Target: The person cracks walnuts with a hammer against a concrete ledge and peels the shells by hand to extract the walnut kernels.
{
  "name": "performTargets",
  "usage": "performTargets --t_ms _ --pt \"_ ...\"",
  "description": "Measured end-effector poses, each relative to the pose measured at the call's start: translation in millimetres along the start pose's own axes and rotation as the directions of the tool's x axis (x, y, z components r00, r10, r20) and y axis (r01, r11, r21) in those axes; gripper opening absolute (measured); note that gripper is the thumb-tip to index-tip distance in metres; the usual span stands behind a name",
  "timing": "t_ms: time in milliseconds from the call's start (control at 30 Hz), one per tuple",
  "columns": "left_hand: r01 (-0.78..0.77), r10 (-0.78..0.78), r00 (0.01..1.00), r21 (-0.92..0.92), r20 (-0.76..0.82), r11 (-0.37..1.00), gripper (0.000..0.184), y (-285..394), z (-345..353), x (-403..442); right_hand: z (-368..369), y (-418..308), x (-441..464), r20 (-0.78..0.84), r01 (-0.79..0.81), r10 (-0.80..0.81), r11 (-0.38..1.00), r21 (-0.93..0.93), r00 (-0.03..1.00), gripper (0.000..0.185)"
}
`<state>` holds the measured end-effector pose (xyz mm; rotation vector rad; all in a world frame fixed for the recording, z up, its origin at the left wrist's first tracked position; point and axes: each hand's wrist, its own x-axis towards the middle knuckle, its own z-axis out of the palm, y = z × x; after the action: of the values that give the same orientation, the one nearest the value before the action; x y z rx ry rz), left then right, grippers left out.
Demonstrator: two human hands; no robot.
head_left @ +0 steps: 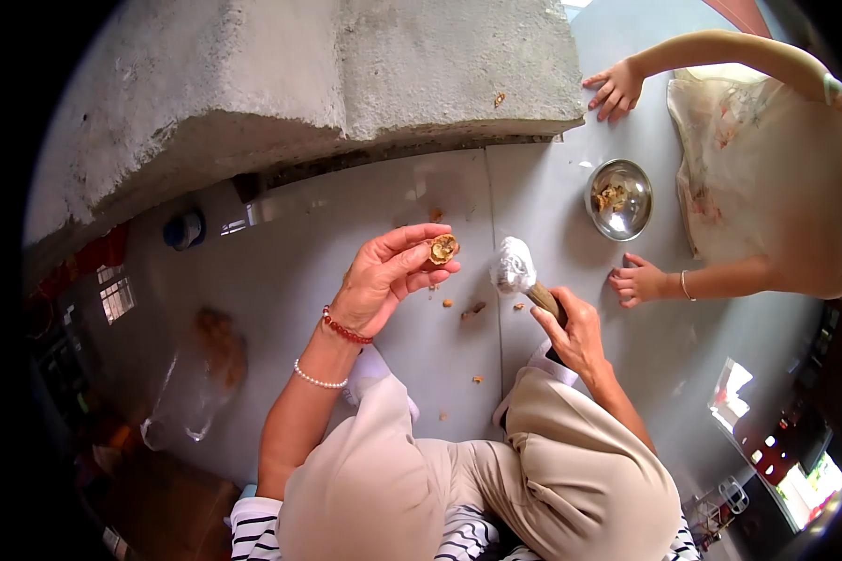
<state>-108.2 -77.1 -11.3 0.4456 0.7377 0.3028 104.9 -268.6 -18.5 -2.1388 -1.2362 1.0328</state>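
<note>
Between the thumb and fingers of my left hand [388,271] is a brown, open walnut-like shell piece [442,249], its hollow side facing up. My right hand [575,329] is wrapped round the wooden handle of a mallet-like tool [515,266], whose head is covered in white wrapping. The tool's head is to the right of the shell piece, apart from it. Small brown fragments [473,309] lie on the grey floor [440,346] below and between my hands.
A metal bowl [619,221] with shell pieces stands at the right, between another person's two hands [638,280], which rest on the floor. A rough concrete block [458,65] spans the top. At the left lie a clear plastic bag [173,402] and a blue-and-white object [185,229].
</note>
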Motion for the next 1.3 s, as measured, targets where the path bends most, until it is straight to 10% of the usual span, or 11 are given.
performTargets --t_ms 333,600,700,900,1300 --pt "-0.424 0.439 0.888 0.603 0.134 0.676 0.027 69.1 41.1 73.2 -50.1 -46.4 28.1 -0.026 -0.085 0.118 0.834 0.545 0.993 0.027" --pt "-0.38 0.695 0.602 0.907 0.393 -0.183 0.024 79.4 47.0 129.7 -74.7 -93.7 93.2 -0.161 0.072 0.02 0.835 0.546 0.987 0.032" --pt "-0.417 0.682 0.318 0.743 0.659 -0.523 0.024 75.3 39.6 139.0 -76.5 -99.4 108.1 -0.143 0.059 0.016 0.86 0.507 0.99 0.036" --pt "-0.427 0.71 0.544 0.876 0.447 -0.224 0.024 74.4 40.7 137.0 -64.7 -93.5 129.7 -0.127 0.043 0.014 0.9 0.434 0.992 0.04" --pt "-0.344 0.727 0.609 0.931 0.318 -0.12 0.031 74.8 37.1 143.7 -62.9 -96.1 144.7 -0.108 0.032 -0.002 0.962 0.272 0.994 0.043"
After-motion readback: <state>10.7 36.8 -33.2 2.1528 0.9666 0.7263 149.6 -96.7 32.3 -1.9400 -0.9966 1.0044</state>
